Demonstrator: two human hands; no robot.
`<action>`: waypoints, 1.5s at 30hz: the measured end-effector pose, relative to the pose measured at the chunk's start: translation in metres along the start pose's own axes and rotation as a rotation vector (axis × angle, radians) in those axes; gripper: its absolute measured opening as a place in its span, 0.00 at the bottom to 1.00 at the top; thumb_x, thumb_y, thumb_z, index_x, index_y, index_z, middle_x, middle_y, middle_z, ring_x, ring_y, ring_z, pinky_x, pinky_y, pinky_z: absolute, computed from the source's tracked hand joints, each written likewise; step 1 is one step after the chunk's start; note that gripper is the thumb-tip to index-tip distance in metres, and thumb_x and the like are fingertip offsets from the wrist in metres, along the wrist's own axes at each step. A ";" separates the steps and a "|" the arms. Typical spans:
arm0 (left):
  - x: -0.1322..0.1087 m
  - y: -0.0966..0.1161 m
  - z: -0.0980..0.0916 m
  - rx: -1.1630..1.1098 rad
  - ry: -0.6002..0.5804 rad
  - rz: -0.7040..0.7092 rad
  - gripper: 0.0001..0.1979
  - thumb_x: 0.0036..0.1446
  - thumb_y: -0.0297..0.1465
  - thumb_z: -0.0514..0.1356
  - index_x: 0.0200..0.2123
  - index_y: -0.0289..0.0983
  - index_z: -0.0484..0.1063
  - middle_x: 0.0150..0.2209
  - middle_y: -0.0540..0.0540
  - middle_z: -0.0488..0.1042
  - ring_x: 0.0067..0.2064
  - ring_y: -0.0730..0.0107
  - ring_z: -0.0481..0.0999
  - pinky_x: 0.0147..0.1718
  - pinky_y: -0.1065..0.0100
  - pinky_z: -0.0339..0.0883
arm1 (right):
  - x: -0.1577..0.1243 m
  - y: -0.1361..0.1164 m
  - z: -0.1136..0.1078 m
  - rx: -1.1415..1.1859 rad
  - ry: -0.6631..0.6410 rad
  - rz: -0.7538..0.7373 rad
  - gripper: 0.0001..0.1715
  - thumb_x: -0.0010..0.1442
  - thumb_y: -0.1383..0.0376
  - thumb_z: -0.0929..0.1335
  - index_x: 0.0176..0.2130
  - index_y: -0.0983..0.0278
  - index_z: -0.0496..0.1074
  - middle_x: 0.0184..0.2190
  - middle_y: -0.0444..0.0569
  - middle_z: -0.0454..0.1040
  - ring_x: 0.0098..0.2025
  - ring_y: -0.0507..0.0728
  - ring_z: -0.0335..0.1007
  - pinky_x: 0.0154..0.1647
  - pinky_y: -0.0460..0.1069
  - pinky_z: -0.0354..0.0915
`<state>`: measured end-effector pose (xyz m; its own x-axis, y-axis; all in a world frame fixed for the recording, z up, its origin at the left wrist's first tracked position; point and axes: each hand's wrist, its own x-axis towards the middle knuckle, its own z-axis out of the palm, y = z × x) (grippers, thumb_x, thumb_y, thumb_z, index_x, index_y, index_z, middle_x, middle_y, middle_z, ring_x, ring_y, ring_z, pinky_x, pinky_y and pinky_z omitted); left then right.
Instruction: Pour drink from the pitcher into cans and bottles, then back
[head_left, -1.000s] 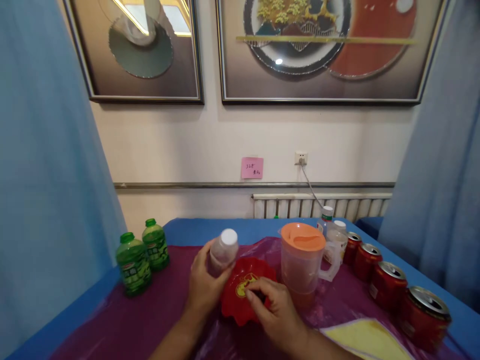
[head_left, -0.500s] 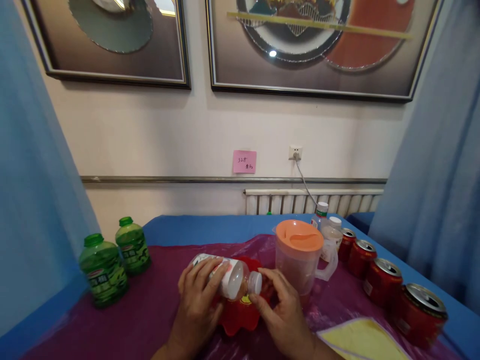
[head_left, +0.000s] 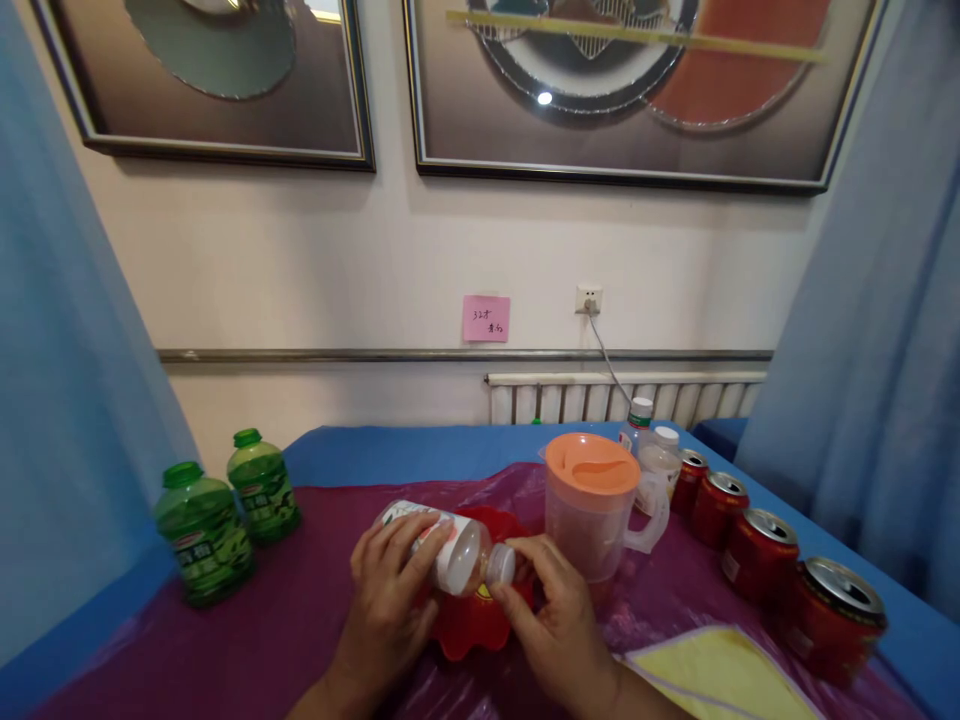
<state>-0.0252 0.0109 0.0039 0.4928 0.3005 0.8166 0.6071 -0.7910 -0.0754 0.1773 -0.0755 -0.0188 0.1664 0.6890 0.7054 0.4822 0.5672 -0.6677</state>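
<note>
My left hand (head_left: 397, 590) is wrapped round the body of a clear plastic bottle (head_left: 459, 560) with a white, red-marked label. The bottle lies tilted on its side, its neck pointing right. My right hand (head_left: 559, 625) pinches the white cap (head_left: 500, 565) at the neck between thumb and fingers. The cap sits slightly askew to the neck; whether it is still threaded on, I cannot tell. Beneath the bottle is a red scalloped dish (head_left: 472, 640) with a yellow mark, partly covered by bottle and hands.
A clear pitcher (head_left: 581, 530) with an orange lid stands right of my hands. Behind it are two capped bottles (head_left: 660, 465). Several red cans (head_left: 757, 550) line the right side. Two green bottles (head_left: 204, 545) stand left. A yellow cloth (head_left: 720, 675) lies front right on the purple sheet (head_left: 322, 560).
My right fingers have shifted slightly left around the cap, and the cap is turned a little at the neck. The whole view has moved slightly. My left hand keeps its hold.
</note>
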 end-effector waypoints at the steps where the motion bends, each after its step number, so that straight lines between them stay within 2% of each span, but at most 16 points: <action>1: 0.000 0.000 0.000 -0.007 0.002 0.001 0.29 0.55 0.21 0.54 0.60 0.45 0.65 0.55 0.41 0.73 0.57 0.52 0.68 0.59 0.47 0.55 | -0.001 0.000 0.000 -0.001 -0.003 -0.003 0.13 0.64 0.63 0.70 0.49 0.59 0.71 0.38 0.45 0.75 0.37 0.54 0.71 0.38 0.48 0.67; 13: -0.002 -0.003 0.004 -0.062 -0.009 -0.009 0.28 0.55 0.22 0.55 0.59 0.43 0.66 0.55 0.41 0.73 0.57 0.54 0.68 0.59 0.48 0.57 | 0.001 0.000 -0.001 -0.088 -0.005 -0.069 0.16 0.63 0.64 0.70 0.51 0.59 0.69 0.38 0.46 0.75 0.36 0.55 0.72 0.38 0.49 0.69; 16: -0.002 -0.004 0.004 -0.069 -0.030 -0.016 0.29 0.54 0.22 0.55 0.60 0.42 0.66 0.55 0.40 0.73 0.58 0.54 0.68 0.59 0.48 0.57 | -0.001 0.001 -0.002 -0.135 -0.012 -0.118 0.22 0.63 0.66 0.69 0.56 0.59 0.67 0.45 0.51 0.75 0.45 0.58 0.73 0.46 0.53 0.71; 21: -0.003 -0.008 0.004 -0.065 -0.052 -0.020 0.29 0.55 0.22 0.55 0.61 0.42 0.65 0.57 0.40 0.72 0.59 0.53 0.67 0.60 0.48 0.56 | -0.005 0.000 0.000 -0.209 -0.021 -0.153 0.32 0.62 0.70 0.67 0.64 0.57 0.62 0.55 0.55 0.70 0.57 0.61 0.69 0.58 0.58 0.68; 25: -0.003 -0.007 0.004 -0.063 -0.046 -0.013 0.30 0.55 0.23 0.56 0.62 0.42 0.64 0.57 0.39 0.72 0.59 0.52 0.67 0.60 0.48 0.56 | -0.008 -0.004 0.002 -0.214 0.001 -0.119 0.38 0.62 0.66 0.70 0.67 0.59 0.57 0.60 0.57 0.66 0.62 0.64 0.64 0.62 0.61 0.65; 27: -0.002 -0.006 0.004 -0.061 -0.043 -0.008 0.30 0.54 0.23 0.55 0.62 0.42 0.64 0.57 0.40 0.72 0.59 0.52 0.67 0.60 0.48 0.56 | -0.008 -0.005 0.002 -0.207 0.024 -0.081 0.37 0.62 0.62 0.71 0.66 0.60 0.58 0.60 0.58 0.67 0.62 0.65 0.64 0.62 0.61 0.65; 29: -0.001 -0.005 0.003 -0.051 -0.040 -0.005 0.31 0.53 0.22 0.54 0.61 0.42 0.65 0.56 0.40 0.73 0.58 0.53 0.68 0.60 0.49 0.56 | -0.007 -0.004 0.001 -0.183 0.040 -0.055 0.32 0.62 0.60 0.71 0.63 0.60 0.62 0.56 0.57 0.70 0.59 0.64 0.67 0.59 0.60 0.67; 32: 0.000 -0.005 0.004 -0.031 -0.030 0.022 0.29 0.55 0.22 0.55 0.60 0.43 0.66 0.56 0.41 0.73 0.58 0.53 0.69 0.60 0.49 0.57 | -0.005 -0.001 0.000 -0.141 0.049 -0.045 0.21 0.64 0.61 0.69 0.56 0.58 0.68 0.49 0.54 0.73 0.52 0.61 0.71 0.54 0.57 0.70; 34: 0.000 -0.005 0.004 -0.026 -0.027 0.032 0.28 0.55 0.23 0.55 0.60 0.43 0.67 0.55 0.41 0.74 0.58 0.53 0.69 0.60 0.49 0.57 | -0.004 0.000 0.000 -0.130 0.055 -0.059 0.18 0.64 0.64 0.69 0.54 0.58 0.69 0.48 0.53 0.73 0.50 0.60 0.72 0.52 0.56 0.71; 39: 0.000 -0.004 0.004 -0.036 -0.012 0.000 0.27 0.56 0.23 0.54 0.60 0.43 0.67 0.55 0.41 0.74 0.58 0.54 0.70 0.60 0.49 0.58 | -0.005 -0.002 0.001 -0.123 0.038 -0.115 0.24 0.62 0.69 0.68 0.57 0.56 0.68 0.52 0.53 0.71 0.54 0.60 0.70 0.56 0.58 0.69; 43: 0.000 -0.005 0.004 -0.027 -0.010 0.003 0.29 0.55 0.22 0.55 0.60 0.43 0.67 0.56 0.41 0.74 0.58 0.54 0.70 0.60 0.49 0.57 | -0.005 -0.002 0.001 -0.136 0.076 -0.064 0.30 0.61 0.64 0.71 0.61 0.58 0.64 0.56 0.56 0.69 0.59 0.63 0.67 0.59 0.59 0.66; 45: 0.000 -0.006 0.003 -0.020 -0.018 0.015 0.30 0.53 0.22 0.55 0.60 0.44 0.67 0.56 0.42 0.75 0.58 0.54 0.70 0.60 0.50 0.58 | -0.004 -0.001 0.001 -0.126 0.090 -0.024 0.29 0.61 0.61 0.72 0.59 0.59 0.66 0.54 0.55 0.71 0.57 0.63 0.68 0.57 0.58 0.68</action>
<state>-0.0266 0.0174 0.0028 0.5129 0.2983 0.8050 0.5872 -0.8060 -0.0754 0.1751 -0.0787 -0.0208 0.2274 0.6291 0.7433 0.5905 0.5179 -0.6190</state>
